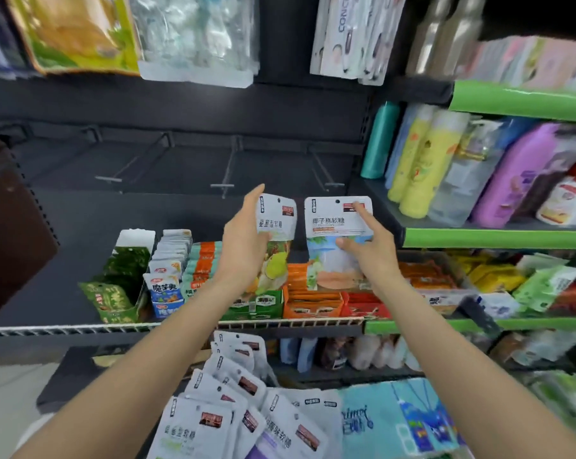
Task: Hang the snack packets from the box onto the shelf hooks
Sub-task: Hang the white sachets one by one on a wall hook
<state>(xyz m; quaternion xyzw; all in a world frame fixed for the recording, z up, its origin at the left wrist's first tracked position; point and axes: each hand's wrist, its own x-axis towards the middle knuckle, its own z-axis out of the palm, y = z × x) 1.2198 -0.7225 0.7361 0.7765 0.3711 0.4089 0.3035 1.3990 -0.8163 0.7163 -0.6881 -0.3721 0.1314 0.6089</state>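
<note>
**A:** What does each hand have?

**B:** The left hand grips a white plastic snack packet with green and yellow fruit printed on its lower half; the thumb lies on the front and the forefinger runs up the packet's left edge. The right hand pinches a second white plastic snack packet with a pale blue and peach picture, forefinger pressed near its top right corner, thumb on the middle of its face. Both packets are upright, side by side, just apart.

**A:** And the hooks?

**B:** Three bare grey metal peg hooks jut from the dark back panel, above and behind the packets. Neither packet touches a hook.

**A:** Where is the rest of the stock?

**B:** A loose heap of matching white snack packets lies at the bottom, below the forearms; I cannot make out the box itself. Beside it sits a light blue cloth with printed lettering.

**A:** Anything between?

**B:** A dark shelf with a pale ribbed front edge carries green, orange and red display cartons of small sachets.
</note>
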